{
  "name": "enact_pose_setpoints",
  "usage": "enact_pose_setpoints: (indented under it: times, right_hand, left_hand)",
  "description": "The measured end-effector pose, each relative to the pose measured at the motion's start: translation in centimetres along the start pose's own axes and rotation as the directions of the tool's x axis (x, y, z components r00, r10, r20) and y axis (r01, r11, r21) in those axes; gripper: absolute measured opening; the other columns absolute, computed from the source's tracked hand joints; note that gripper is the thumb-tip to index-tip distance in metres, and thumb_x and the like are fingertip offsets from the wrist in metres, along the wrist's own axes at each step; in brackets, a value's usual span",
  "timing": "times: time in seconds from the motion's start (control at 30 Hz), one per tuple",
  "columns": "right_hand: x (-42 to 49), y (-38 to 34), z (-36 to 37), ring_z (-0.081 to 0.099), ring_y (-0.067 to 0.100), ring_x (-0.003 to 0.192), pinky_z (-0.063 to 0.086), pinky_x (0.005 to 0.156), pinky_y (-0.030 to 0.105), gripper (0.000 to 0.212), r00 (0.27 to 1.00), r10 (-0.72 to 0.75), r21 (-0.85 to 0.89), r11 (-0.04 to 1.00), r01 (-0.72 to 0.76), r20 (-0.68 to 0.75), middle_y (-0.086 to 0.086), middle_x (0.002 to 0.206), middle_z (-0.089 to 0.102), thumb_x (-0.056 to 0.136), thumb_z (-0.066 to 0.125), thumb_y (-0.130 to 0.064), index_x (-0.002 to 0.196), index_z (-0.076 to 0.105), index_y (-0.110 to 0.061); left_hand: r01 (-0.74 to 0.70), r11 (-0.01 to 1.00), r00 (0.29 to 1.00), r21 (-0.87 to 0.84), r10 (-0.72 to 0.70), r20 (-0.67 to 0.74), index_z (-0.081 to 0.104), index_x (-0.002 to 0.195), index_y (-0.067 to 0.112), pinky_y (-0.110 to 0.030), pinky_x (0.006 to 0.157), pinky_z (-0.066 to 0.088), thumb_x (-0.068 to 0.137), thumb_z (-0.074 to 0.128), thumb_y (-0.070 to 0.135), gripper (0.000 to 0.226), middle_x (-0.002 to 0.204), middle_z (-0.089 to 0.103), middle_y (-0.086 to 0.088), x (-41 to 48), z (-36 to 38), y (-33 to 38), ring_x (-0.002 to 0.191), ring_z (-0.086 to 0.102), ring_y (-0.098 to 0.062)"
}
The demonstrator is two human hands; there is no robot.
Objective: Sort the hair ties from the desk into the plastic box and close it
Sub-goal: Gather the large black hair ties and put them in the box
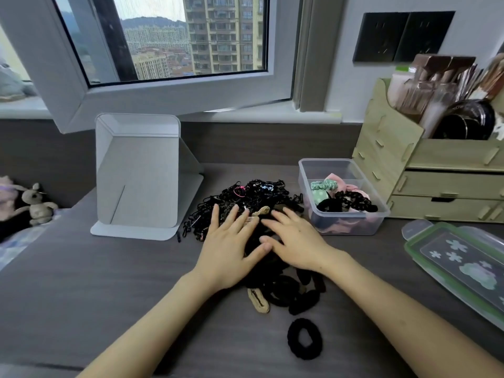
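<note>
At the worktop's [95, 268] middle, left hand [231, 249] and right hand [294, 244] lay flat (fingers spread, gripping nothing) on hair ties [245, 203], plastic box [341, 197] lidless toward the right edge.

Dark bench [109, 282]: hair ties [256, 197] at center; mirror [141, 175] left of them, box [341, 197] right, lid [463, 268] beyond box, organizer [436, 173] behind.
</note>
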State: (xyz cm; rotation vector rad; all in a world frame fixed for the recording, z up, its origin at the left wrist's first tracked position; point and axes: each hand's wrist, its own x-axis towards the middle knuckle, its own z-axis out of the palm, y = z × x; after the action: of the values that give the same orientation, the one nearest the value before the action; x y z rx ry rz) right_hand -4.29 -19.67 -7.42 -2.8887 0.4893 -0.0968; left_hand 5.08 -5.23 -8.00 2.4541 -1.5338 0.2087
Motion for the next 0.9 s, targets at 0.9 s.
enact_pose_setpoints:
  times: [0.9]
  right_hand:
    - [-6.8, 2.2, -1.1, 0.058, 0.011, 0.082, 0.046, 0.071, 0.026, 0.031, 0.879, -0.088, 0.255, 0.939, 0.230, -0.468, -0.006, 0.086, 0.062, 0.084, 0.056, -0.044, 0.098, 0.065, -0.018]
  left_hand:
    - [-0.080, 0.975, 0.995, -0.208, 0.065, -0.082, 0.058, 0.113, 0.031, -0.027, 0.095, 0.024, 0.082, 0.029, 0.067, 0.055, 0.112, 0.056, 0.012, -2.6, 0.0, 1.9, 0.111, 0.046, -0.011]
